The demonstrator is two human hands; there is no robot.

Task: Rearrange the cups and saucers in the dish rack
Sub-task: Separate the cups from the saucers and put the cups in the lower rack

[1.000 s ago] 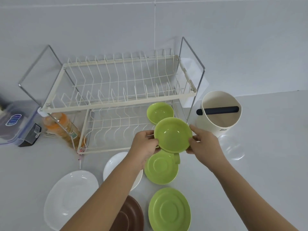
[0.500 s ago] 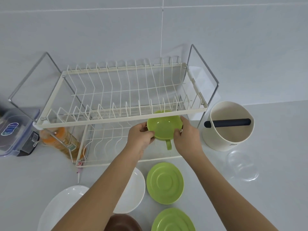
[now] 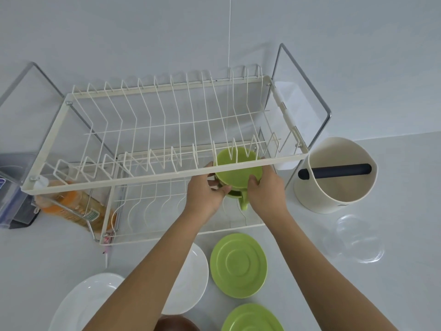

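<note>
Left hand [image 3: 205, 191]: fingers closed on the left side of a green cup [image 3: 237, 174]. Right hand [image 3: 266, 187]: fingers closed on its right side. Cup: on the lower tier of the cream wire dish rack [image 3: 164, 174], right end, handle toward the person, apparently stacked on another green cup. Counter in front: two green saucers [image 3: 238, 265] [image 3: 251, 318], two white plates [image 3: 191, 283] [image 3: 81, 304]. Right of rack: cream container with a black bar [image 3: 334, 173].

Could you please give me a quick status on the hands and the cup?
Left hand and right hand both gripping green cup. Cup inside dish rack lower tier. Upper tier's front bar crosses the view.
</note>
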